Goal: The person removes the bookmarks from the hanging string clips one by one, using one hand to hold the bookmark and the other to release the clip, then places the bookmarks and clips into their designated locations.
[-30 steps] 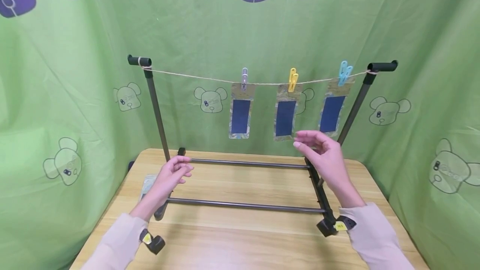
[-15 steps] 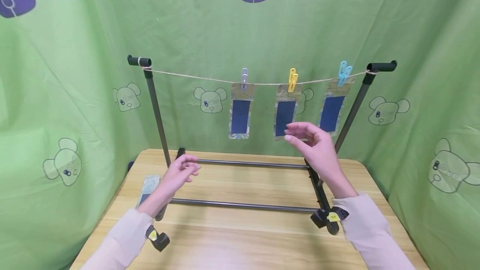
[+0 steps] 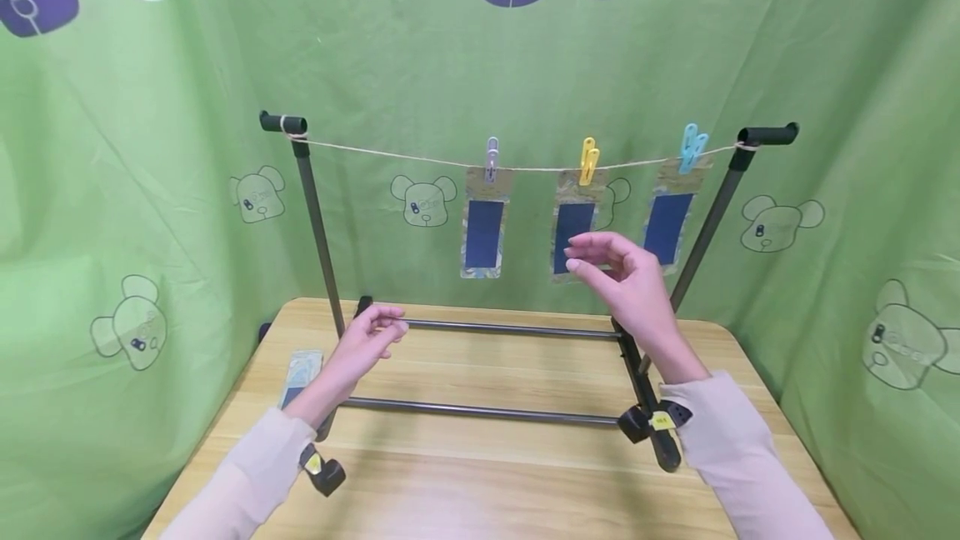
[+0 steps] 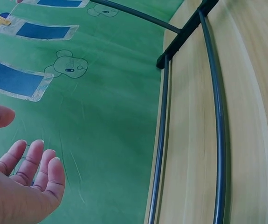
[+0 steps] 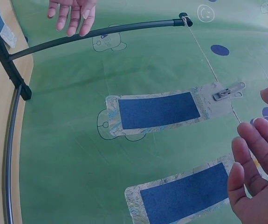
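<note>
a: green cloth (image 3: 150,190) with bear pictures hangs all around, and a wooden table (image 3: 487,482) sits at the bottom of the frame. what is on it?

b: a black rack (image 3: 318,232) stands on the table. a string (image 3: 390,155) runs across its top, in the middle of the frame. three flat packets hang from it on pegs.

a: which packet is the right hand (image 3: 630,282) near?

b: the middle packet (image 3: 572,236), under the yellow peg (image 3: 588,160). the right hand is up just in front of its lower part. its fingers are loose and a bit bent. it holds nothing. i cannot tell if a fingertip touches the packet.

a: and the left hand (image 3: 367,340)?

b: it is lower, at the left of the middle, above the table near the rack's back bar. its fingers are loose too, and it holds nothing.

a: how would the packet feel?

b: i think light and thin, and bendy. it looks shiny, so maybe a bit slippery. it could swing on the string. i would pinch its bottom edge or its side, and squeeze the yellow peg at the top.

a: anything else?

b: a gray peg (image 3: 492,158) and a blue peg (image 3: 690,147) hold the other two. one more packet (image 3: 300,373) lies flat on the table at the lower left.
</note>
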The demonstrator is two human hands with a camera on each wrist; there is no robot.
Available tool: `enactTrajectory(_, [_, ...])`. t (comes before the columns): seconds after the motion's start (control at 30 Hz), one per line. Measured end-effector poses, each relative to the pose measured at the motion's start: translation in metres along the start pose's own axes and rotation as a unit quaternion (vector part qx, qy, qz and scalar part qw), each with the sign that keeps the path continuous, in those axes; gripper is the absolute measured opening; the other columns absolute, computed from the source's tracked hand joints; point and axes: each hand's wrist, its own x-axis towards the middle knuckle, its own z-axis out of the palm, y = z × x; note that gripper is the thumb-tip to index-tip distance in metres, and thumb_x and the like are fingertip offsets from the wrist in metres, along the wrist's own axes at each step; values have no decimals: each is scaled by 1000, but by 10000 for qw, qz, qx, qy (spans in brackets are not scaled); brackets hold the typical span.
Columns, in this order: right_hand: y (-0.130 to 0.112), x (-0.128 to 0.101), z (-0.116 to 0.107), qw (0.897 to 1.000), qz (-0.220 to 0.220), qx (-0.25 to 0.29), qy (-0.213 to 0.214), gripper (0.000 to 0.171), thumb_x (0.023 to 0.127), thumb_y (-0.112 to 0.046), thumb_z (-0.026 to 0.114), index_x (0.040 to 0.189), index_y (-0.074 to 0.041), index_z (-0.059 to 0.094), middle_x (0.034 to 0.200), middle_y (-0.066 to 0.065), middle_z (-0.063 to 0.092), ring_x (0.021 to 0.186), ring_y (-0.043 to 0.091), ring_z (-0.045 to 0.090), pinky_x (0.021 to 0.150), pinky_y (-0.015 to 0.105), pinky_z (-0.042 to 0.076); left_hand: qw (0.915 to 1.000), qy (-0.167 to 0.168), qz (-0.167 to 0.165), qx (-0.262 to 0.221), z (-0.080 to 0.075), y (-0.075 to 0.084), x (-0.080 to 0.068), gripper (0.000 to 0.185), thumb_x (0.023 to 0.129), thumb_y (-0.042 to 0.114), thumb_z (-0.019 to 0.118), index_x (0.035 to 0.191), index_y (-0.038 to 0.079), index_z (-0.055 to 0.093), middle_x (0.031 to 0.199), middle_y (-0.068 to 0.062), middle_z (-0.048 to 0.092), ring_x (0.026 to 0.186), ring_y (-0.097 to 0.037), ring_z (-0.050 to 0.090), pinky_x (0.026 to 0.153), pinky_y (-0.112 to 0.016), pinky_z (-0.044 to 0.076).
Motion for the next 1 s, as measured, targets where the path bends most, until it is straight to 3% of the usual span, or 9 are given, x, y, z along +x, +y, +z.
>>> enactTrajectory(0.37, [-1, 10, 2, 9998, -178, 33, -72, 32, 94, -16, 66, 119, 3, 60, 111, 11, 66, 100, 17, 61, 81, 22, 52, 10000, -60, 16, -62, 4, 3, 4, 33, 94, 17, 60, 124, 2, 54, 111, -13, 61, 101, -30, 57, 81, -41, 52])
enactTrajectory(0.6, [-5, 15, 5, 9997, -199, 131, -94, 32, 93, -18, 68, 119, 0, 61, 111, 11, 66, 100, 17, 60, 80, 22, 52, 9999, -79, -82, -36, 6, 7, 5, 29, 96, 19, 55, 121, 3, 57, 113, -15, 61, 98, -27, 57, 74, -35, 52])
enactTrajectory(1.0, [-10, 21, 9, 9992, -354, 140, -101, 33, 92, -17, 69, 118, 1, 61, 108, 11, 66, 98, 18, 61, 81, 24, 52, 10000, -41, -47, -35, 14, 9, 10, 29, 95, 20, 56, 119, 3, 58, 113, -14, 63, 97, -27, 59, 76, -37, 53])
